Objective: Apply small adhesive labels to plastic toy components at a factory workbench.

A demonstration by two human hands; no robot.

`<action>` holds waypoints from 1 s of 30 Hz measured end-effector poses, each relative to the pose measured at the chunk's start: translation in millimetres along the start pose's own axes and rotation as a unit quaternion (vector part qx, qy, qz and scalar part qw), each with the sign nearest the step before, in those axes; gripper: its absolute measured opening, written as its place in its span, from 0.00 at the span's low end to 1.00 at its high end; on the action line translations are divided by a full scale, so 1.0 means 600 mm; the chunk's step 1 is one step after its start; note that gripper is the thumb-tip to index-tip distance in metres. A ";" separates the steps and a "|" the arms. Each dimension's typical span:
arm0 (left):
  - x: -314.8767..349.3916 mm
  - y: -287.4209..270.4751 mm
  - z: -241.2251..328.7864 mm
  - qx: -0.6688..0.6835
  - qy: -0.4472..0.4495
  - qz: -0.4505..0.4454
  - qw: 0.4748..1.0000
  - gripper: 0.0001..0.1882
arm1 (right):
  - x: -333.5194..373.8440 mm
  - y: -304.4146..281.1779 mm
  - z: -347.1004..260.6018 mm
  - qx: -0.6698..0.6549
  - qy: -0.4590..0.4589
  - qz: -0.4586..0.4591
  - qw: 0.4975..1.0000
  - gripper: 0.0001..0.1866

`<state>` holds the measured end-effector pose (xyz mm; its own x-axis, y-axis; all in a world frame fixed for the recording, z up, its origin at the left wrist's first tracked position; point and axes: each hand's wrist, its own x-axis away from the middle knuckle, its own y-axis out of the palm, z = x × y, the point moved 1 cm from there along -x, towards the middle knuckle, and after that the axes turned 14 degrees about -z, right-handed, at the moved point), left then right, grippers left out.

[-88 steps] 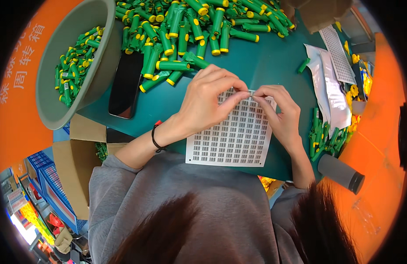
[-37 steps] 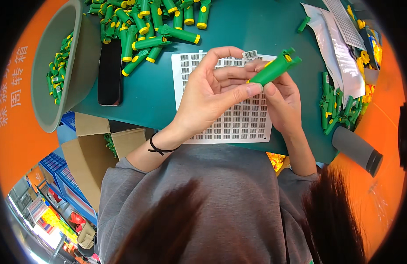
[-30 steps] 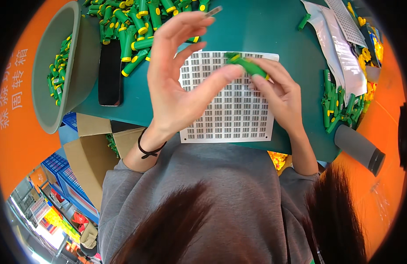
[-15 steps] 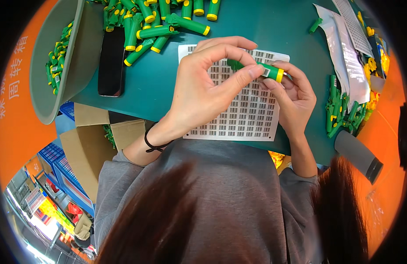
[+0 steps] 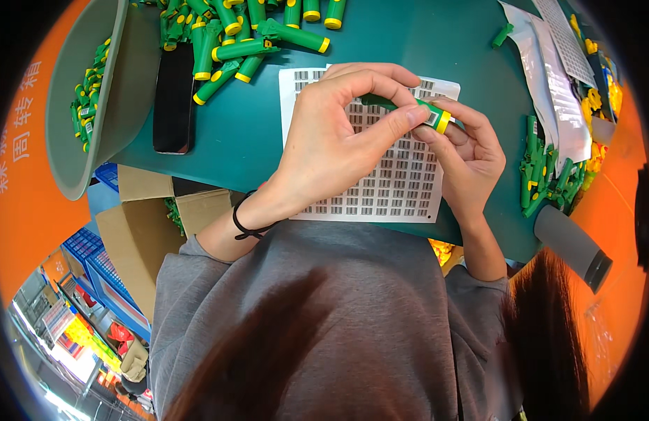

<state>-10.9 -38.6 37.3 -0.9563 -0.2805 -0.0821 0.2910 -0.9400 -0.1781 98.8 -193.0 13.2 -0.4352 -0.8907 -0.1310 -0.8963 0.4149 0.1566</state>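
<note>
Over the sheet of barcode stickers (image 5: 398,179), both hands hold one small green plastic tube (image 5: 441,110) with a yellow end. A white barcode sticker (image 5: 432,118) sits on its side near that end. My left hand (image 5: 331,133) is closed on the tube, its thumb tip against the sticker's edge and its index finger curled over the top. The fingers of my right hand (image 5: 475,151) pinch the yellow end. Part of the tube is hidden behind my left fingers and thumb.
Loose green tubes (image 5: 293,35) are heaped at the far left, near a dark phone (image 5: 174,105) and a grey bin (image 5: 121,91) holding more. Right of the sheet lie another green pile (image 5: 542,175), white plastic bags (image 5: 549,77) and a grey cylinder (image 5: 566,238). A cardboard box (image 5: 135,238) stands lower left.
My left thumb has shifted slightly right along the tube, onto the sticker's edge. The tube's yellow end has dipped slightly toward me. Both hands keep their hold.
</note>
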 end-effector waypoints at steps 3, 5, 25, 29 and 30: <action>-0.001 0.002 0.000 -0.015 0.006 0.000 1.000 0.06 | 0.000 0.000 -0.004 0.002 0.005 -0.002 1.000 0.19; -0.001 0.005 0.001 -0.010 0.000 0.008 1.000 0.06 | 0.001 -0.001 -0.001 0.005 -0.001 -0.001 1.000 0.19; -0.007 0.011 -0.018 -0.019 0.025 0.076 0.997 0.10 | 0.003 -0.012 0.007 0.097 -0.046 -0.011 0.994 0.18; 0.002 0.000 -0.025 0.166 -0.045 0.064 0.983 0.12 | -0.003 -0.005 0.012 -0.032 0.029 -0.010 0.999 0.18; 0.001 -0.005 -0.019 0.163 -0.042 0.068 0.983 0.12 | -0.005 -0.007 0.014 -0.022 0.037 -0.009 0.999 0.18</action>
<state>-12.3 -33.9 26.8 -0.9120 -0.4102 -0.0001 0.4052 -0.9011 0.1545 103.3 -190.5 4.8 -0.4100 -0.9100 -0.0609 -0.8986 0.3916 0.1981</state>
